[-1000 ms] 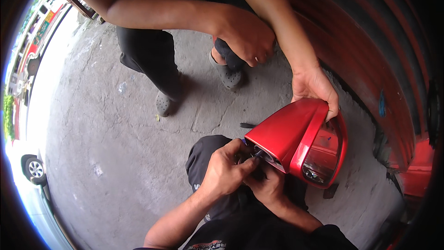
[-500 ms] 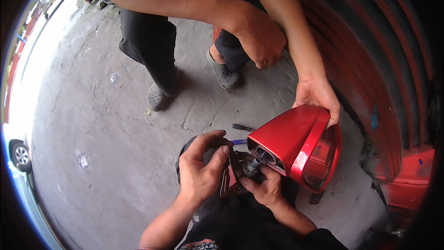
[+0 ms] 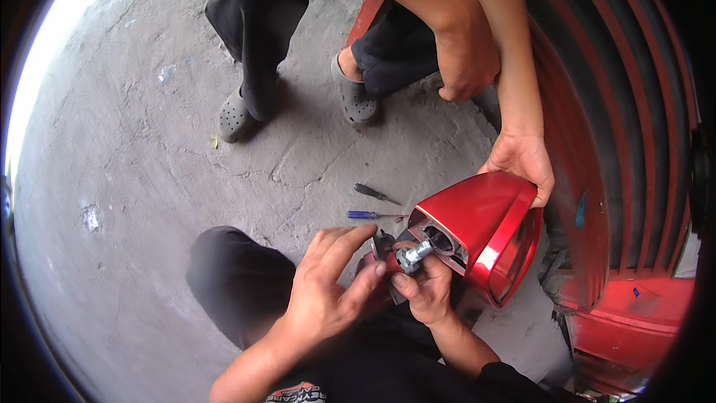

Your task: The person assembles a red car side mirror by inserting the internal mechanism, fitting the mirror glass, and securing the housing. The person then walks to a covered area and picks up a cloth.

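A red car side mirror housing is held above my lap, its open base end facing me. My right hand grips a small grey metal fitting at that base. My left hand lies beside it with fingers spread, its fingertips touching the dark and red part around the fitting. Another person's hand steadies the far top edge of the housing; that person's other hand hangs above in a loose fist.
Two screwdrivers lie on the cracked concrete, one black-handled, one blue-handled. The other person crouches opposite in grey clogs. A red ribbed metal shutter rises at the right. My dark-trousered knee is at lower left.
The view has drawn closer to the mirror. My left hand has opened and moved onto the part at the base; my right hand now pinches the grey fitting, which shows plainly.
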Motion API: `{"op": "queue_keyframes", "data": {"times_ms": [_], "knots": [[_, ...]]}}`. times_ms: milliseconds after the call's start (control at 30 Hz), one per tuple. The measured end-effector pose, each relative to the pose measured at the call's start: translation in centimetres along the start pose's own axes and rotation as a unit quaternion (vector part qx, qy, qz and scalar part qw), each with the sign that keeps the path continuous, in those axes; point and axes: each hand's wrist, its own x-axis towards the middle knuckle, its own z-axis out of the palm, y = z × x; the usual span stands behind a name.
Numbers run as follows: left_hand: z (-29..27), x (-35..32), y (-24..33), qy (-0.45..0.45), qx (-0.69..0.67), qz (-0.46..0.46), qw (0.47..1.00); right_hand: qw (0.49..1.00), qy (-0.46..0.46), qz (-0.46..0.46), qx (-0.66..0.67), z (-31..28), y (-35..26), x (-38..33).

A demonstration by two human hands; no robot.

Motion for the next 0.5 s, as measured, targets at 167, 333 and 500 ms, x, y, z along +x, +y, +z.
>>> {"op": "queue_keyframes", "data": {"times_ms": [167,333,500], "knots": [[-0.4,6.0,0.4,-0.038,-0.031,-0.148,0.988,0.999,-0.034,0.023,-0.009,-1.4,0.4,-0.6],[-2.2,8.9,0.9,-0.124,0.003,-0.097,0.988,0.996,-0.039,0.067,0.053,-1.7,0.6,-0.7],[-2.3,8.5,0.4,-0.228,-0.167,-0.05,0.958,0.989,-0.066,0.051,0.122,-3.1,2.8,-0.7]]}}
